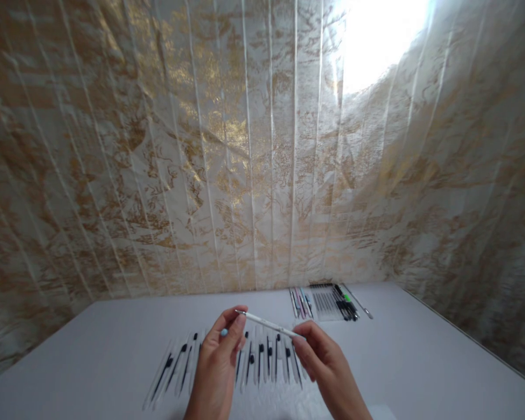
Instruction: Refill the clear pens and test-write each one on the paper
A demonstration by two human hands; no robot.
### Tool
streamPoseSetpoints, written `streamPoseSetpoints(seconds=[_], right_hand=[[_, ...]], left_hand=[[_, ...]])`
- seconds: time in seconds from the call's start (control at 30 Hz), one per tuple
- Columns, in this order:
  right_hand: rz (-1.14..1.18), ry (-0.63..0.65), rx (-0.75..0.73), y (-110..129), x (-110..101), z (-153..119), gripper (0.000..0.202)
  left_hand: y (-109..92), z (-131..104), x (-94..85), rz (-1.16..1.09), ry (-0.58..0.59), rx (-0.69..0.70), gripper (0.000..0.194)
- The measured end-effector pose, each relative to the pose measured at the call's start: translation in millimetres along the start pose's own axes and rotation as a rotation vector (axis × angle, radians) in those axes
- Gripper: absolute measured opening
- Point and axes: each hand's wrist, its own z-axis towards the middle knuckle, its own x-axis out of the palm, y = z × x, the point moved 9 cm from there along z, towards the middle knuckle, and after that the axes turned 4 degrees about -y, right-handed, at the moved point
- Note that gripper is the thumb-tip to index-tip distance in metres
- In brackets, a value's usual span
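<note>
While pinching a white pen [269, 324] between both hands, holds it aslant above the table [114, 338], with its metal tip [240, 312] higher at the left and its pale blue end [303, 337] lower at the right. Grips near the tip with the thumb and fingers of the left hand [214, 356], closed on the pen. Shows a small light blue piece [224, 332] as well at the left fingers; too little in view to tell how it is held. Closes the thumb and fingers of the right hand [326, 356] around the blue end.

Beneath and beside the hands, spread in a loose row on the table: clear tubes [155, 379], thin dark refills [186, 368] and black caps [184, 348], partly hidden behind the left hand. Farther back, to the right: a group of slim pens [306, 302], then a clear tray [326, 306], dark pens [345, 310] with a bright green piece [346, 297] among them, and a long thin stick [367, 313] at the far side. Behind the table, hanging in folds: a shiny gold-patterned curtain [223, 175].
</note>
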Motion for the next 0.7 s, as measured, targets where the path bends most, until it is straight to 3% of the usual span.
streamPoseSetpoints(seconds=[0.17,0.33,0.5,0.6,0.7], right_hand=[[-0.04,0.039,0.057,-7,3,-3,0.049],[0.205,-0.056,0.037,1,-4,-2,0.045],[0.587,-0.122,0.099,5,-5,-3,0.042],[0.601,-0.082,0.087,11,1,-6,0.037],[0.534,-0.048,0.097,14,0,-8,0.04]], left_hand=[[0,1,0.1,0.014,0.008,0.001,0.046],[4,-1,0.7,0.052,0.017,0.006,0.043],[10,-19,19.1,0.154,0.1,0.031,0.037],[18,-33,35.9,0.215,0.177,0.028,0.03],[36,-43,41.1,0.283,0.243,0.014,0.029]])
